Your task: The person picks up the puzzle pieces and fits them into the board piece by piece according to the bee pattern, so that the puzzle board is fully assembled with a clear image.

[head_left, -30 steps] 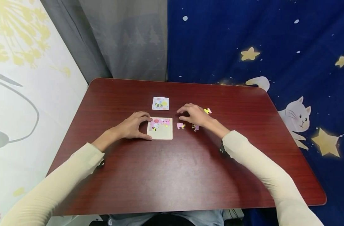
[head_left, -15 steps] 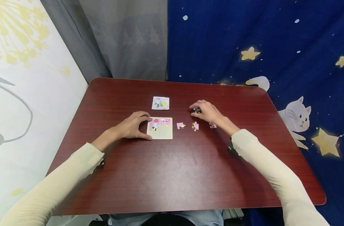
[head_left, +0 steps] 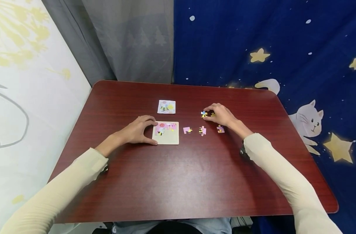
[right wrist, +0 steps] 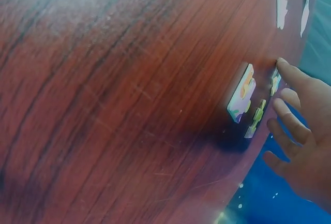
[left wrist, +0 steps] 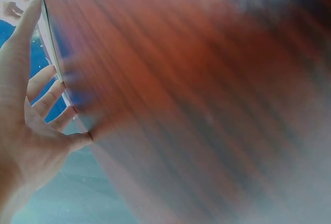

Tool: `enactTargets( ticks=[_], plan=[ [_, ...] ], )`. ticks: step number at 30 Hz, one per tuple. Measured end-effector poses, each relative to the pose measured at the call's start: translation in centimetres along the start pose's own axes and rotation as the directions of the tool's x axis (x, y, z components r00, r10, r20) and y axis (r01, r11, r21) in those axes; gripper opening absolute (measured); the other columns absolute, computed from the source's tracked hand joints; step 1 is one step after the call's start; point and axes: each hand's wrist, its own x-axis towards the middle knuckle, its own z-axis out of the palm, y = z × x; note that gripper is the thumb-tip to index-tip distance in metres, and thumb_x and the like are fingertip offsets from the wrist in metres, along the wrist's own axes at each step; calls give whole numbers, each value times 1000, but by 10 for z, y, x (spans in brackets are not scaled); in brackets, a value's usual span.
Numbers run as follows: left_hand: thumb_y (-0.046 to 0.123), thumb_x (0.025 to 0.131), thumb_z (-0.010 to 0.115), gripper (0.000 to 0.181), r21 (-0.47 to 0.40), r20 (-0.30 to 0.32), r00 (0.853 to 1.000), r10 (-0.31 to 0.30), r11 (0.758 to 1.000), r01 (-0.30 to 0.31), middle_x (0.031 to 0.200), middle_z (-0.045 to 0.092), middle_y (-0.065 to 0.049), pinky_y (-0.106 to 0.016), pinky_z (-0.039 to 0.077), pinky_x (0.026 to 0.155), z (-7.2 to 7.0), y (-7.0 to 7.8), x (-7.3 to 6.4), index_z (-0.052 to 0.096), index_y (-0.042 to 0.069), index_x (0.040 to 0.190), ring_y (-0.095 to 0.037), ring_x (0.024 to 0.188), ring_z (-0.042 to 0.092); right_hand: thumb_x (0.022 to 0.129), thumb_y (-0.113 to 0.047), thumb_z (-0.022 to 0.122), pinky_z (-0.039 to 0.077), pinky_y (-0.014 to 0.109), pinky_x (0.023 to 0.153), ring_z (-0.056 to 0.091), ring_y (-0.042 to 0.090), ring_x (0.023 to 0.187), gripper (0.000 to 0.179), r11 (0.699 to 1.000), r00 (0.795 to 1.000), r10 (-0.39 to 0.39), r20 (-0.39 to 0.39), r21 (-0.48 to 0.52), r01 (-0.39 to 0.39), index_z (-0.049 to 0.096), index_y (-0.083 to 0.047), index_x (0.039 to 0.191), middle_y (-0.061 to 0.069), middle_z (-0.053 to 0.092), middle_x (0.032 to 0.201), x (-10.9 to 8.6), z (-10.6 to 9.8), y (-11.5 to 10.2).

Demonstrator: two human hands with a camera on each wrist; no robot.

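Brown table, card, puzzle board, pieces

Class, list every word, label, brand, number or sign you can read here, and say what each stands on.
No text is readable in any view.
Picture card: any lettering is too small to read.
Puzzle tray and loose pieces: any lettering is too small too.
Blue curtain: stars and a cat, no readable words.

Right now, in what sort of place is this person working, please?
Perhaps a home or studio corner set up for tabletop play, though I cannot be sure: a dark red table bears a puzzle board, and a blue curtain shows a cartoon cat.
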Motion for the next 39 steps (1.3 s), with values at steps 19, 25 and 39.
enactTargets(
  ticks=[19, 25, 39],
  plan=[
    [62, 71, 90, 93, 13, -5, 1000, 17, 1000, -17, 143, 52, -6, -47, 28, 120, 1, 0, 2, 63, 9, 142, -26, 142, 40, 89, -40, 84, 43, 53, 109, 53, 36, 130, 56, 996, 995, 69, 74, 57, -73, 72, -7, 132, 16, 64, 134, 1, 0, -5],
    [62, 71, 90, 92, 14, -2, 1000, 10, 1000, -10, 143, 52, -6, -47, 28, 120, 1, 0, 1, 63, 9, 142, -26, 142, 39, 89, -37, 84, 44, 50, 109, 56, 33, 128, 51, 992, 994, 75, 75, 92, -82, 73, -8, 129, 15, 67, 130, 3, 3, -7],
    [61, 71, 90, 92, -1, 4, 1000, -4, 1000, 4, 144, 51, -6, -48, 31, 118, -1, 1, 1, 62, 8, 142, -27, 140, 40, 89, -35, 84, 45, 49, 107, 58, 31, 125, 46, 989, 999, -34, 22, 144, 31, 75, -10, 127, 12, 69, 127, 5, 4, -21]
  ],
)
